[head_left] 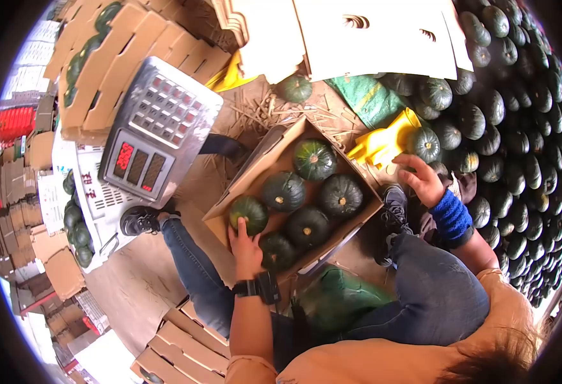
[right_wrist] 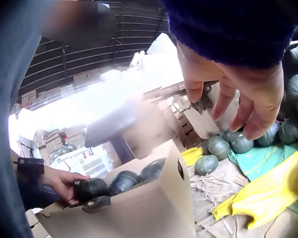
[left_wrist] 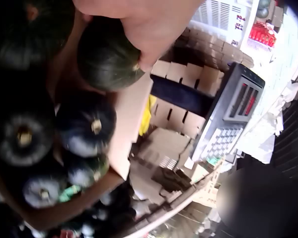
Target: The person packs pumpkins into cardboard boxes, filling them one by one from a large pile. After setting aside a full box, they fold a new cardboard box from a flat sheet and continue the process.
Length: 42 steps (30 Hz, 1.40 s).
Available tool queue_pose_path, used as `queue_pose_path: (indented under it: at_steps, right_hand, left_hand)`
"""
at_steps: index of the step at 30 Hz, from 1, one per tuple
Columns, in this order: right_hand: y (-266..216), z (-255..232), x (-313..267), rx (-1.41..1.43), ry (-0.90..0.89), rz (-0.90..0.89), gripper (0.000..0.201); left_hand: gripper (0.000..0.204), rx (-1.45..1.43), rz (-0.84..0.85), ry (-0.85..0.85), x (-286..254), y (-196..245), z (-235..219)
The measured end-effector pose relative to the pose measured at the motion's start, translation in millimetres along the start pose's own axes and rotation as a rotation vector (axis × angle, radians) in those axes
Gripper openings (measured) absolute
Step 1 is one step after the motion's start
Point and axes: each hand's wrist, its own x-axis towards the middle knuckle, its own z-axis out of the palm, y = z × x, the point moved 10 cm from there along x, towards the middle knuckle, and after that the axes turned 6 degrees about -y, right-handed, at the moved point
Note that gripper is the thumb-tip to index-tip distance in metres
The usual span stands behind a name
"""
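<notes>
A cardboard box [head_left: 364, 221] holds several dark green kabocha squashes, one of them a squash [head_left: 342, 195] by the right wall. My left hand [head_left: 247, 253] grips the squash [head_left: 249, 214] at the box's left corner. In the left wrist view, the thumb lies by the stem of that gripped squash [left_wrist: 107, 62]; the palm side is hidden. Off the box's right side, my right hand [head_left: 422, 182] hangs in the air with loosely bent fingers, holding nothing. Near it are yellow gloves [head_left: 383, 141] and a squash [head_left: 423, 144] on the pile's edge.
A digital scale [head_left: 159, 131] with lit red figures stands left of the box. Squashes [head_left: 486, 121] are heaped along the right. Flat cardboard sheets [head_left: 377, 38] lie at the back, near a green sack [head_left: 367, 99]. Stacked cartons [head_left: 185, 345] sit at the lower left.
</notes>
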Motion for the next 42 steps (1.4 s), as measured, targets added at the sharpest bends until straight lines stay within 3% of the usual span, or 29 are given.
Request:
queue_pose_path:
  at_steps: [3, 6, 7, 9, 10, 12, 13, 15, 16, 18, 21, 23, 24, 27, 28, 31, 32, 34, 36, 37, 38, 39, 41, 42]
  right_hand:
    - [17, 5, -9, 0.038, 0.007, 0.047, 0.034]
    - [43, -13, -18, 0.11, 0.118, 0.07, 0.036]
    - [54, -18, -21, 0.194, 0.182, 0.205, 0.039]
    - [52, -18, -18, 0.311, 0.242, 0.267, 0.051]
    - [44, -8, -8, 0.278, 0.18, 0.243, 0.057]
    - [32, 22, 12, 0.211, 0.011, 0.173, 0.07]
    - [48, 49, 23, 0.34, -0.159, 0.188, 0.073]
    - [55, 90, 39, 0.3, -0.3, 0.035, 0.075]
    - [48, 98, 39, 0.315, -0.344, 0.036, 0.075]
    - [26, 110, 32, 0.345, -0.429, 0.043, 0.076]
    - [-21, 101, 7, 0.452, -0.489, 0.18, 0.076]
    - [-72, 98, -11, 0.54, -0.53, 0.35, 0.073]
    - [-105, 98, -15, 0.523, -0.57, 0.32, 0.074]
    - [-200, 104, -17, 0.346, -0.642, 0.186, 0.081]
    - [-239, 118, -22, 0.322, -0.659, 0.126, 0.083]
    - [-364, 190, -55, 0.275, -0.746, -0.112, 0.081]
    - [-388, 214, -62, 0.288, -0.778, -0.179, 0.077]
    - [-430, 275, -89, 0.377, -0.896, -0.208, 0.069]
    - [-456, 346, -108, 0.545, -1.055, -0.13, 0.062]
    - [-482, 380, -122, 0.371, -1.049, -0.292, 0.063]
    - [-481, 423, -133, 0.617, -1.11, -0.137, 0.066]
    - [-484, 459, -144, 0.663, -1.159, -0.025, 0.066]
    - [-511, 529, -180, 0.75, -1.57, -0.055, 0.065]
    - [-516, 554, -193, 0.774, -1.709, -0.067, 0.064]
  left_hand:
    - [0.058, 0.037, 0.048, 0.023, -17, 6, -7]
    - [0.052, 0.177, 0.203, 0.157, -81, 38, -21]
    - [0.053, 0.177, 0.211, 0.223, -90, 37, -38]
    - [0.054, 0.16, 0.238, 0.371, -112, 37, -74]
    - [0.057, 0.12, 0.16, 0.382, -113, 31, -83]
    - [0.05, -0.055, 0.023, 0.186, -86, -10, -88]
    - [0.048, -0.139, -0.045, 0.072, -63, -36, -84]
    - [0.046, -0.291, -0.192, -0.174, -42, -79, -63]
    - [0.042, -0.262, -0.222, -0.075, -44, -85, -64]
    - [0.035, -0.207, -0.291, 0.121, -53, -90, -65]
    - [0.025, -0.445, -0.463, -0.008, -119, -55, -26]
    - [0.024, -0.53, -0.479, -0.146, -164, -22, -9]
    - [0.024, -0.578, -0.478, -0.201, -184, -12, -13]
    - [0.024, -0.243, -0.01, -0.253, -219, 35, -64]
    - [0.023, -0.316, 0.049, -0.214, -245, 63, -76]
    - [0.039, -0.377, 0.276, -0.141, -317, 116, -133]
    - [0.04, -0.177, 0.502, -0.023, -347, 141, -165]
    - [0.045, -0.101, 0.815, 0.145, -416, 174, -222]
    - [0.053, -0.363, 1.006, 0.222, -476, 188, -278]
    - [0.058, -0.493, 1.087, 0.256, -507, 188, -306]
    - [0.056, -0.508, 1.147, 0.289, -539, 188, -332]
    - [0.054, -0.524, 1.205, 0.325, -568, 188, -354]
    - [0.039, -0.515, 1.251, 0.349, -612, 199, -367]
    - [0.033, -0.552, 1.247, 0.411, -624, 183, -399]
